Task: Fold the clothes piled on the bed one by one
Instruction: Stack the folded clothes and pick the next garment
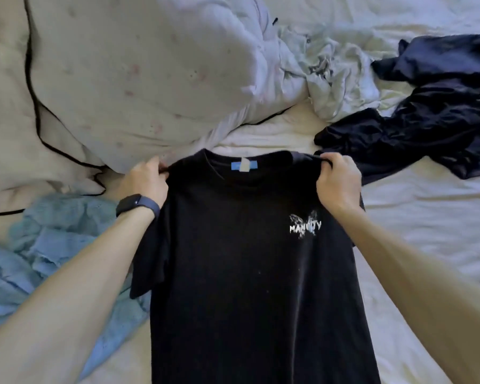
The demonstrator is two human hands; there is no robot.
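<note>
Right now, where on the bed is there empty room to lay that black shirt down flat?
The biggest bare patch is white sheet right of the black T-shirt, below the dark navy clothes. The left is crowded: light blue cloth and the pillow. Farther back, pale crumpled clothes fill the space beside the navy heap.

Chest print [305, 226]: white letters on the black T-shirt [247, 286], below and right of the collar [250, 187]; "MAN" and "TY" are readable, the middle letters lost in a splattered graphic.
Neck label [244, 165]: blue and white, inside the collar; no text legible.
</note>
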